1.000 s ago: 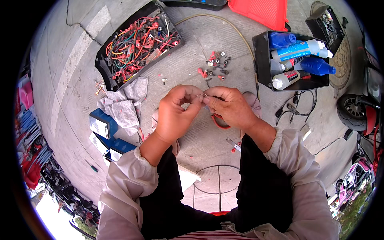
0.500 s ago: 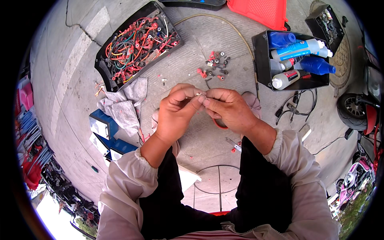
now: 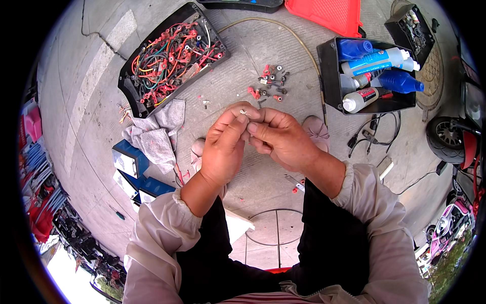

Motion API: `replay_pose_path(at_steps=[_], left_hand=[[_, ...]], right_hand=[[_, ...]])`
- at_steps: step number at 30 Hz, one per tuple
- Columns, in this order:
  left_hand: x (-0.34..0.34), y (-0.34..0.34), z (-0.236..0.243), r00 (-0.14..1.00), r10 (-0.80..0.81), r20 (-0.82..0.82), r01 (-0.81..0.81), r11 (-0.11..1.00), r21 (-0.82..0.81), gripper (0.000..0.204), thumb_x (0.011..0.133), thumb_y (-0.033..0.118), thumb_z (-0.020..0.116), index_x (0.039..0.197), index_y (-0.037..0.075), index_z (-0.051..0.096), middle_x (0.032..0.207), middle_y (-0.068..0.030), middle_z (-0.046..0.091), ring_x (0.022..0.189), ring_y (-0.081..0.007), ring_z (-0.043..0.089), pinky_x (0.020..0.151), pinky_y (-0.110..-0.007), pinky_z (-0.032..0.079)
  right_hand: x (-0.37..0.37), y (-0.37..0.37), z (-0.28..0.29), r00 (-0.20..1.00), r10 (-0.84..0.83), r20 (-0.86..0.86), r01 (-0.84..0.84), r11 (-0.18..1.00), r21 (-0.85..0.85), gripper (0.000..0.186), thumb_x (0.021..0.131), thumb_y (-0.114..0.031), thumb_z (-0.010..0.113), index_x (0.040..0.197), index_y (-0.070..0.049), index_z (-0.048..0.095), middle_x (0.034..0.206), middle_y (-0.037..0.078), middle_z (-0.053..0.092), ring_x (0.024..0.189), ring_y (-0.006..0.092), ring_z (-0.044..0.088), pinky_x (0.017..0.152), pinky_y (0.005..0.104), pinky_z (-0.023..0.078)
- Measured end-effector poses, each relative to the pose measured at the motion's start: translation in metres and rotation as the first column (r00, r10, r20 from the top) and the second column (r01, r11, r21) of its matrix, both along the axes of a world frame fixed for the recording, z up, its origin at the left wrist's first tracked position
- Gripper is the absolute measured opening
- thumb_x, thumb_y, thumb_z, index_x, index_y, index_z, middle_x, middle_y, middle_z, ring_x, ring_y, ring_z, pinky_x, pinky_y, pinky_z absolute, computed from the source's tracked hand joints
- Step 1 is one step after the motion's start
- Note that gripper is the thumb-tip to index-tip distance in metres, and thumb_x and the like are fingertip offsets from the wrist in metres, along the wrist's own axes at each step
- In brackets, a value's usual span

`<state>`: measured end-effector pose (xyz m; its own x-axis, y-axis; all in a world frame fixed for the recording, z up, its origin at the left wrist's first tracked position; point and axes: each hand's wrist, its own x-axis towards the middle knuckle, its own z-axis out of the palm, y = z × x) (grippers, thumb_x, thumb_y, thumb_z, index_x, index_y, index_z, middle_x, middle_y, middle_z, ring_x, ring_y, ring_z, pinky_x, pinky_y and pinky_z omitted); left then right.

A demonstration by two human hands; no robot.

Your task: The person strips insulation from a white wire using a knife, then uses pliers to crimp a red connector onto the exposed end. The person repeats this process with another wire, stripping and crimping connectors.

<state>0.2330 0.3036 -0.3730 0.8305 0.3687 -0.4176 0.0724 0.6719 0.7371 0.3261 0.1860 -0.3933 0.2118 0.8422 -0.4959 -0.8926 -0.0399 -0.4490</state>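
Observation:
My left hand (image 3: 225,144) is closed in a pinch, with a small shiny metal piece (image 3: 243,112) showing at its thumb and fingertip. The piece is too small for me to tell its exact kind. Right beside it my right hand (image 3: 281,134) is closed as well, its thumb and fingers pressed together against the left fingertips. Whatever sits between the right fingers is hidden. Beyond both hands lies a little heap of red and black cable ends (image 3: 271,83) on the concrete, with a dark bolt (image 3: 261,102) near my fingers.
A black tray (image 3: 132,104) full of red-ended cables stands at far left, by a grey cloth (image 3: 157,144) and blue boxes (image 3: 132,164). At right, a black bin (image 3: 331,76) holds several bottles. A black cable (image 3: 374,134) and a scooter wheel (image 3: 445,138) lie farther right.
Both hands have shifted slightly left, still together. The metal piece now shows higher above the left fingertips. An orange-red loop below the right hand no longer shows.

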Motion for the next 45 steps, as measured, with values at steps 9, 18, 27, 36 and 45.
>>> replay_pose_path(at_steps=[9, 18, 27, 36, 45], left_hand=[[0.002, -0.004, 0.0, 1.0, 0.012, 0.027, -0.009, 0.994, -0.11, 0.016, 0.091, 0.005, 0.044, 0.091, 0.0, 0.059, 0.096, -0.0026, 0.05, 0.083, -0.0109, 0.052, 0.077, -0.023, 0.044], [-0.009, 0.003, -0.007, 0.981, -0.083, -0.177, 0.182, 0.714, 0.676, 0.013, 0.093, 0.005, 0.051, 0.097, 0.004, 0.063, 0.094, -0.0049, 0.052, 0.082, -0.0137, 0.05, 0.079, -0.024, 0.041], [-0.012, 0.0, -0.011, 0.96, -0.13, -0.249, 0.267, 0.693, 0.67, 0.007, 0.09, 0.001, 0.057, 0.095, 0.0, 0.061, 0.088, -0.0094, 0.06, 0.075, -0.0163, 0.055, 0.068, -0.029, 0.046], [-0.005, 0.002, 0.001, 0.854, -0.178, -0.489, 0.471, 0.662, 0.582, 0.01, 0.086, 0.008, 0.055, 0.085, -0.001, 0.058, 0.074, -0.0194, 0.056, 0.067, -0.0297, 0.056, 0.063, -0.037, 0.045], [0.003, 0.001, 0.009, 0.847, -0.164, -0.506, 0.526, 0.395, 0.753, 0.009, 0.088, 0.01, 0.054, 0.086, 0.001, 0.055, 0.08, -0.0209, 0.058, 0.077, -0.041, 0.058, 0.068, -0.047, 0.047]], right_hand=[[0.0, -0.001, 0.009, 0.999, -0.037, -0.016, 0.037, 0.999, -0.002, 0.011, 0.097, -0.009, 0.054, 0.098, 0.0, 0.059, 0.084, 0.006, 0.06, 0.061, 0.0067, 0.044, 0.052, 0.0209, 0.034], [0.026, -0.007, 0.021, 0.506, 0.269, 0.82, -0.042, 0.957, -0.288, 0.02, 0.087, -0.004, 0.065, 0.106, -0.001, 0.062, 0.089, 0.005, 0.061, 0.07, 0.0096, 0.055, 0.061, 0.0242, 0.045], [0.024, -0.004, 0.022, 0.036, 0.08, 0.996, 0.05, 0.995, -0.082, 0.018, 0.081, -0.001, 0.068, 0.099, -0.004, 0.066, 0.087, 0.01, 0.062, 0.073, 0.0227, 0.06, 0.063, 0.0311, 0.048], [0.014, -0.005, 0.021, 0.229, 0.197, 0.953, 0.074, 0.973, -0.219, 0.006, 0.084, -0.003, 0.065, 0.089, -0.002, 0.062, 0.082, 0.01, 0.06, 0.068, 0.0205, 0.058, 0.062, 0.0316, 0.047], [0.015, -0.006, 0.014, 0.495, 0.157, 0.855, 0.13, 0.959, -0.251, 0.007, 0.084, -0.002, 0.064, 0.088, 0.0, 0.06, 0.081, 0.011, 0.061, 0.07, 0.0215, 0.058, 0.063, 0.032, 0.047]])
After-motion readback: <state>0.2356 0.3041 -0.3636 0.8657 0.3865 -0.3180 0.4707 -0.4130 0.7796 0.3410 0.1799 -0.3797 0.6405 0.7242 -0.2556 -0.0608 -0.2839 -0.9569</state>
